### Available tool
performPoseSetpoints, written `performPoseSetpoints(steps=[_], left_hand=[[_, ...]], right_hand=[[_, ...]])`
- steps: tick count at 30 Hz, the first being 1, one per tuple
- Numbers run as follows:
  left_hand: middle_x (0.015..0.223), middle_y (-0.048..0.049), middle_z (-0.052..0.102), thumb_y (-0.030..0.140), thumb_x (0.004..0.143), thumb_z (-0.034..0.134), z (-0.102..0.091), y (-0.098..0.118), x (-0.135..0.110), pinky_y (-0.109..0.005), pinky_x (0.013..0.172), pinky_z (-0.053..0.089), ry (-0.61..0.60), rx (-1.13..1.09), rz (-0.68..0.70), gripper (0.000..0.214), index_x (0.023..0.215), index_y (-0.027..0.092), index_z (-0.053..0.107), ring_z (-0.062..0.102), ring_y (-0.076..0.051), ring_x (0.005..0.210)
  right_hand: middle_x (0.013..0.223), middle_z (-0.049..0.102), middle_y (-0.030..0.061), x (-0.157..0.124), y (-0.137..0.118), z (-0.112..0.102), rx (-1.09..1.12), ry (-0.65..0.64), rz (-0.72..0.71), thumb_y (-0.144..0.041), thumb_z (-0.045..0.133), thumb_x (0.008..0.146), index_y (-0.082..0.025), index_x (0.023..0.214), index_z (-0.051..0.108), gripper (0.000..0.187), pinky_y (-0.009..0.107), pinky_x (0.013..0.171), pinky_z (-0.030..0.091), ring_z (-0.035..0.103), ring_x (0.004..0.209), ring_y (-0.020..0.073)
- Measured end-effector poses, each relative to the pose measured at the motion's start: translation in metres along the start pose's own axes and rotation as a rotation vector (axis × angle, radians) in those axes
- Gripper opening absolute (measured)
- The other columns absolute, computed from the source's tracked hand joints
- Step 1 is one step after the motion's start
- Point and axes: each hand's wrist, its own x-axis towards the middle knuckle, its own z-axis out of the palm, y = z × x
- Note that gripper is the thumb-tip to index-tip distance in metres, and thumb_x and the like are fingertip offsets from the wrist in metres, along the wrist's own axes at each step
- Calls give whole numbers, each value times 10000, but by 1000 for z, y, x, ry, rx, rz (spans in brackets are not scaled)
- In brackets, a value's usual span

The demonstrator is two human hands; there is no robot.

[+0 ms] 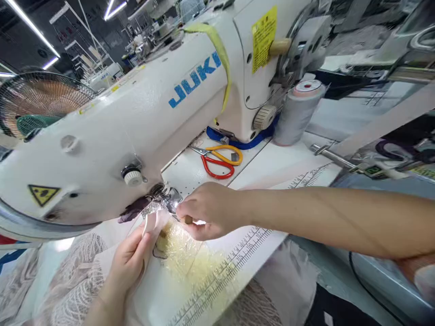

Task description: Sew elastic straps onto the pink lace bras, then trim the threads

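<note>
A white JUKI sewing machine (142, 108) fills the upper left. Below its needle area (166, 199) lies pale pink fabric (159, 285) with a sheer, yellowish shiny patch (183, 253). My left hand (131, 260) pinches the fabric's edge just in front of the presser foot, fingers closed on the cloth. My right hand (207, 210) reaches in from the right and is closed in a pinch beside the needle, holding something small I cannot make out. A printed ruler scale (234, 258) runs along the table under my right hand.
Red and yellow-handled scissors (219, 160) lie on the machine bed behind my hands. A grey thread cone (297, 113) stands to the right of the machine. A fan (37, 102) sits at far left. Patterned lace fabric (74, 280) lies at lower left.
</note>
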Motion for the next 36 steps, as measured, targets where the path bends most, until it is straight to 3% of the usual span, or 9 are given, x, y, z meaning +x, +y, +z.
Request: performPoseSetpoints(steps=[4,12,18,25,31,36], left_hand=[[551,-17,582,556,853,467,0,0,1,-283,638,517,-14,-29,-13,442,654,200,636,588,-203,625],[531,2,521,552,848,485,0,1,2,-292,690,527,15,-42,1,448,568,210,552,535,-172,559],[522,-5,546,570,851,468,-1,0,3,-295,710,533,12,-3,19,456,642,204,642,543,-180,545],[836,-81,722,603,855,456,-1,-1,3,-343,836,535,-8,-6,29,491,877,184,711,660,-231,752],[1066,-114,720,580,869,452,0,-6,0,-434,1000,469,-19,-49,49,479,938,193,726,637,-305,1063],[1150,-94,697,522,901,438,1,-4,0,-453,1025,458,-39,-68,94,434,1017,220,727,588,-310,1163]], right_hand=[[545,460,-83,2,0,-10,52,64,41,-137,544,667,-206,644,367,192,219,466,266,341,480,82],[593,537,-77,1,2,-10,106,-81,128,-133,580,714,-200,684,401,194,219,461,252,399,504,84],[521,479,-81,2,4,-23,173,68,240,-112,532,662,-202,639,375,182,213,474,282,418,474,91],[578,538,-71,2,6,-15,94,-29,179,-133,556,701,-201,668,398,175,213,472,251,427,505,93],[555,526,-71,2,3,-18,110,-53,217,-133,528,685,-205,655,375,171,215,477,271,428,497,96],[536,516,-62,0,4,-15,122,14,180,-192,480,688,-206,666,394,90,218,470,286,437,479,101]])
